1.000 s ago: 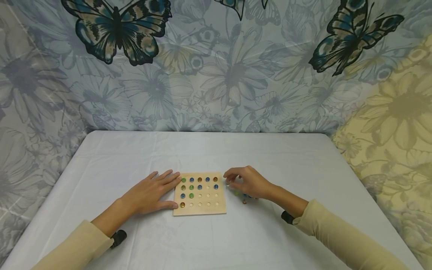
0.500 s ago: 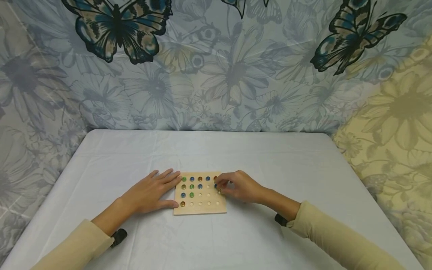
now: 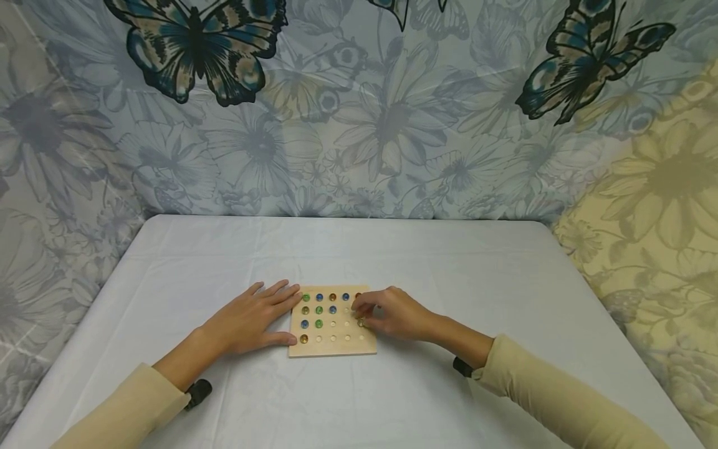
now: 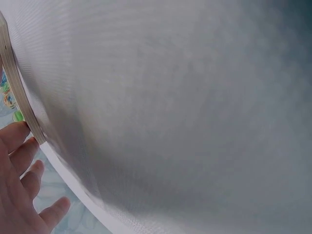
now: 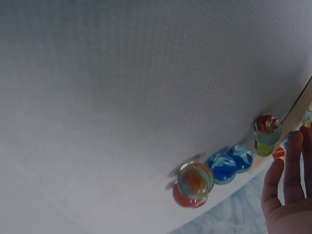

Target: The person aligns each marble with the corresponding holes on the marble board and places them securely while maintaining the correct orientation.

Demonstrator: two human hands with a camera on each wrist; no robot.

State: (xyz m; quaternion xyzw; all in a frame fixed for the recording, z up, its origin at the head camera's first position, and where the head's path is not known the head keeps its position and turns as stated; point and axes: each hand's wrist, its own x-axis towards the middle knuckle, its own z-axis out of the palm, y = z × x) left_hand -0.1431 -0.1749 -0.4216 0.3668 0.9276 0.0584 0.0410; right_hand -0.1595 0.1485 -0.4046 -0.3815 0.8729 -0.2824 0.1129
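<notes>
A wooden board (image 3: 332, 352) with rows of round hollows lies on the white table. Glass marbles in green, blue and amber fill its upper rows and left column; other hollows are bare. My left hand (image 3: 247, 324) rests at the board's left side, fingers spread, fingertips and thumb touching its edge. In the left wrist view, the fingers (image 4: 22, 156) meet the board's side. My right hand (image 3: 401, 315) is over the board's right edge, pinching a pale yellowish marble (image 3: 361, 323) at the right end of the third row. That hand covers part of the right column.
Several loose marbles lie on the cloth right of the board, hidden by the hand in the head view. The right wrist view shows an orange marble (image 5: 195, 180), a blue marble (image 5: 223, 169) and a red-streaked one (image 5: 267, 129). A patterned backdrop (image 3: 359, 125) stands behind the table.
My right hand has moved left from beside the board to over its right column, carrying the marble, then slightly lower. My left hand stays in place.
</notes>
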